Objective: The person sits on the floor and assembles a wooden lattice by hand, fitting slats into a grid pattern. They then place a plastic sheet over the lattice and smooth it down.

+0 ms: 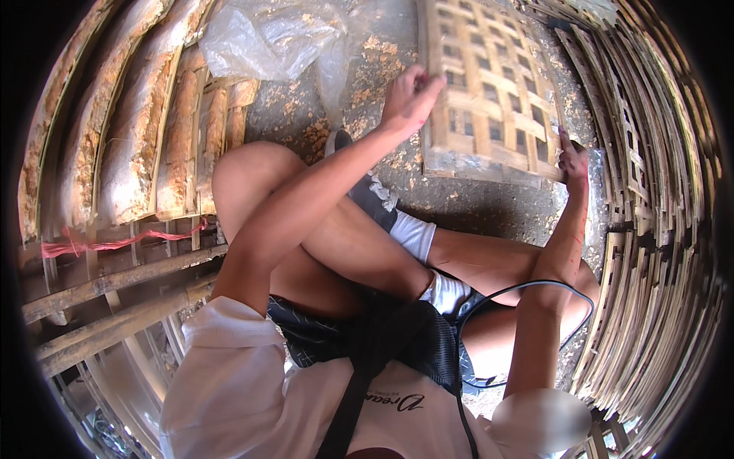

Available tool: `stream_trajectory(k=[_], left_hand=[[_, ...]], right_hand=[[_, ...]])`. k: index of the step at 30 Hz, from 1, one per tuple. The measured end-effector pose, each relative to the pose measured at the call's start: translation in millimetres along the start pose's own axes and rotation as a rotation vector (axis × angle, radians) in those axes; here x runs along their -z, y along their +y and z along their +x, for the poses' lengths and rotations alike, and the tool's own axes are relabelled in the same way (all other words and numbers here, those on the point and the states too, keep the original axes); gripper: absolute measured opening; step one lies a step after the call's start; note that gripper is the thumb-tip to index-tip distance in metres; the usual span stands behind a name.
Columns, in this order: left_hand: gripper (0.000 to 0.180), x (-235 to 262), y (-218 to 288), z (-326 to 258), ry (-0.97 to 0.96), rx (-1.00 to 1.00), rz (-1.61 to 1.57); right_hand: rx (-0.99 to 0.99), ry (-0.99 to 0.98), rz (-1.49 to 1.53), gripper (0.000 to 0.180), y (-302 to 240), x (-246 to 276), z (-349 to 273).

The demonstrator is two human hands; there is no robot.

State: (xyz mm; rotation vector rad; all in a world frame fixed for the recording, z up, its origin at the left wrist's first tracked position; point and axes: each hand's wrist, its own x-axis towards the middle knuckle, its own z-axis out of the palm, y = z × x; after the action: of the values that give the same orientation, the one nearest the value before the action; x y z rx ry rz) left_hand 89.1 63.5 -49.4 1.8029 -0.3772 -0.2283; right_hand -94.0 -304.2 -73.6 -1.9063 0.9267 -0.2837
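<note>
Rectangular lattice panel of pale woven slats (482, 134), positioned to the upper right of centre between the two hands, beyond the crossed legs and against a background of rough grey floor (474, 203). The step is judged to be the steadying of this panel from its two long sides. Good execution calls for support at matching heights on the opposite rims, as the left hand (414, 98) lies farther up its side than the right hand (572, 159); for pressure on the solid outer slats rather than through the openings; and for slow, level handling, which spares the thin slats from twisting. The left fingers curl inward at the left rim; the right hand shows one digit extended along the right rim, the others folded. Blur at both contacts leaves it uncertain whether either hand grips the panel.

Counts, in descending order of size: two groups of closely stacked tan slatted pieces (642, 306) at the right border; one bank of orange-brown crusted boards (145, 130) at the left, with two brown wooden rails (126, 282) below; one crumpled sheet of clear plastic film (267, 42); one dark grey shoe (372, 205); two white ribbed socks (414, 236); one slender black cable (527, 285) crossing the right forearm; one strand of pinkish-red twine (126, 244); and orange-brown crumbs (382, 47), too numerous to count.
</note>
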Motion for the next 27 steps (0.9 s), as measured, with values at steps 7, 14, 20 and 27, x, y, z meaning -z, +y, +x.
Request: stream_trajectory(k=[7,14,20,27], left_hand=[[0.054,-1,12,32,-0.195,-0.374,0.513],[0.077,-65,-38,79,-0.632,-0.750,1.274],[0.082,10,-62,113,-0.346,-0.311,1.406],[0.072,6,-73,81,-0.400,-0.611,1.264]], right_hand=[[-0.135,0.099,0.419,0.038,-13,0,9],[-0.151,0.087,0.642,0.038,-41,6,10],[-0.144,0.174,0.716,0.034,-40,2,19],[-0.061,0.218,0.776,0.030,-44,-7,10]])
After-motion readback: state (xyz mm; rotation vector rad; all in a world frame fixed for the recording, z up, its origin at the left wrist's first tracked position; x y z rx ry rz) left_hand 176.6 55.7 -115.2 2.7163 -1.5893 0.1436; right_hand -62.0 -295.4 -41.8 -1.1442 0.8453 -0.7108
